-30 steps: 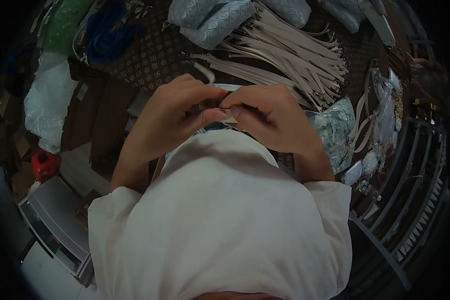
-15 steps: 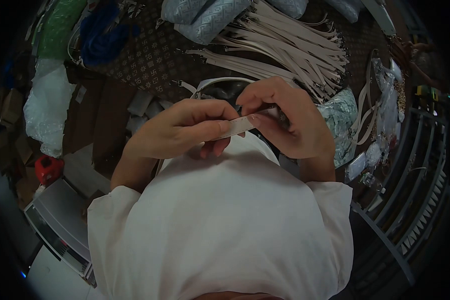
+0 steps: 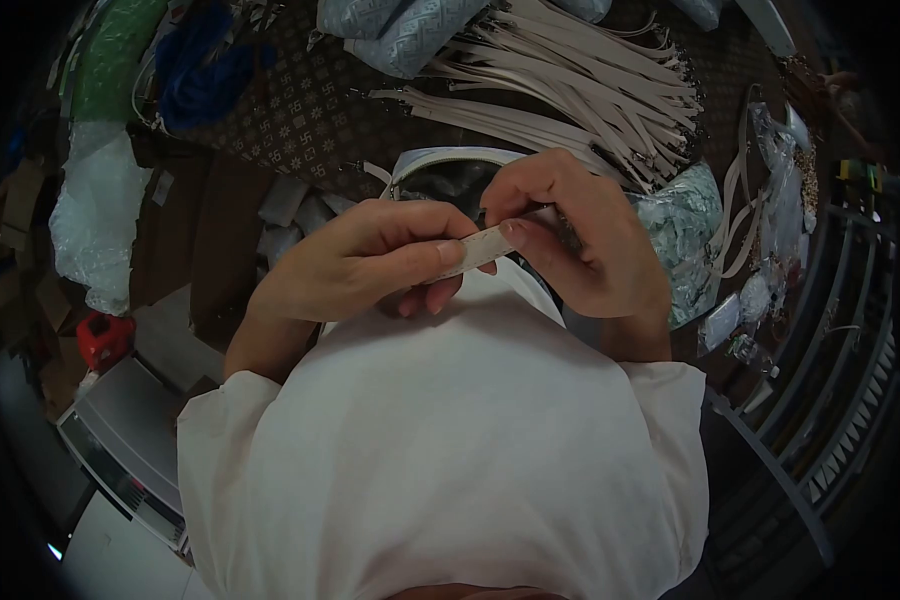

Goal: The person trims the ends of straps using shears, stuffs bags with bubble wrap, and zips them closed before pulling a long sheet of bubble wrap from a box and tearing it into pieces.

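A pale strap [image 3: 483, 249] with stitched edges stretches between my two hands, in front of my chest. My left hand [image 3: 365, 258] is closed, its thumb and fingers pinching the strap's left part. The right end is pinched by my right hand [image 3: 582, 235], whose thumb lies on the strap; a small dark bit shows by its fingertips. Behind the hands lies a bag [image 3: 450, 157] with a pale zipped rim and a dark inside. Many similar straps [image 3: 570, 85] with dark metal ends are piled beyond it on the patterned brown surface [image 3: 305, 115].
Patterned grey packages [image 3: 405, 40] lie at the top. Blue material [image 3: 198, 70] and clear plastic wrap [image 3: 95, 215] are at the left, above a red container [image 3: 104, 338]. Green-tinted plastic [image 3: 685, 240] sits right of my hands, with a metal rack [image 3: 810, 400] at the far right.
My right hand has shifted slightly up and right along the strap, and slightly more of the strap shows between the hands. The view has moved a little.
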`<act>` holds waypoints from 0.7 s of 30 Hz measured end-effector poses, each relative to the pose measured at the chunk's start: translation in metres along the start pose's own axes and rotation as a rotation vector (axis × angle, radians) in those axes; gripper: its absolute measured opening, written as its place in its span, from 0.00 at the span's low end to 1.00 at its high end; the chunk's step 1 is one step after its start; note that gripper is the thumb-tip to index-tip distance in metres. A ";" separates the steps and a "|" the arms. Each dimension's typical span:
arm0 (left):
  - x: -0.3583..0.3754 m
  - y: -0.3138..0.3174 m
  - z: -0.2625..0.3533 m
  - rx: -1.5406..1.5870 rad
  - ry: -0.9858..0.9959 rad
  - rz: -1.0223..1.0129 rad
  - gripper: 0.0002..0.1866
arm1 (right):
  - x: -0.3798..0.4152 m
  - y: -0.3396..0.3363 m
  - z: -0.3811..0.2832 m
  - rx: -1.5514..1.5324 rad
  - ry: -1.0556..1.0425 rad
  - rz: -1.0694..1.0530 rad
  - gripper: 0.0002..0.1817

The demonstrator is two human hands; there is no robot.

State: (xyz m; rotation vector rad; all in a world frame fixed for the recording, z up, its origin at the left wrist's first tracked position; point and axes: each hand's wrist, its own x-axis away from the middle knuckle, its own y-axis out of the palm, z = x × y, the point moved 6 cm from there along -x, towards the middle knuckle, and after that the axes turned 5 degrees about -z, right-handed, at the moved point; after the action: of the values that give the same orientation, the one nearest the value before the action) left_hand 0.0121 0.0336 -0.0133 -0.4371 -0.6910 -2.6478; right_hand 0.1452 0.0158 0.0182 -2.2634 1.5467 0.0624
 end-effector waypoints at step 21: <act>0.006 0.006 -0.007 0.129 -0.034 -0.025 0.13 | 0.006 0.004 -0.002 0.013 -0.049 0.011 0.09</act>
State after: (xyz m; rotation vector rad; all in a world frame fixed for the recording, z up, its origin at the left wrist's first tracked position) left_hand 0.0077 0.0233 -0.0146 -0.4405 -0.8777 -2.6054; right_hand 0.1440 0.0090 0.0172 -2.2267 1.5298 0.1096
